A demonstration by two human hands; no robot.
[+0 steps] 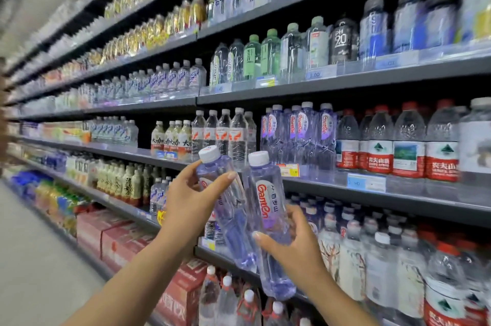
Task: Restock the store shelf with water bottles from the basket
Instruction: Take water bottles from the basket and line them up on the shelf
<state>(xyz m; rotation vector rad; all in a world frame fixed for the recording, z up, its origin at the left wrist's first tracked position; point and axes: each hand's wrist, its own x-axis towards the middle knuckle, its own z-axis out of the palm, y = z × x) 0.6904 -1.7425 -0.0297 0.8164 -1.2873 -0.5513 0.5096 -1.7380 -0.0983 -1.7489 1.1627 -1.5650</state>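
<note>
Right hand (295, 243), left hand (191, 201) each grip bottle (purple).

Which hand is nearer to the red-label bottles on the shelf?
Right. The right hand, holding a purple bottle, is below-left of the red-label bottles; the left hand is farther left.
</note>
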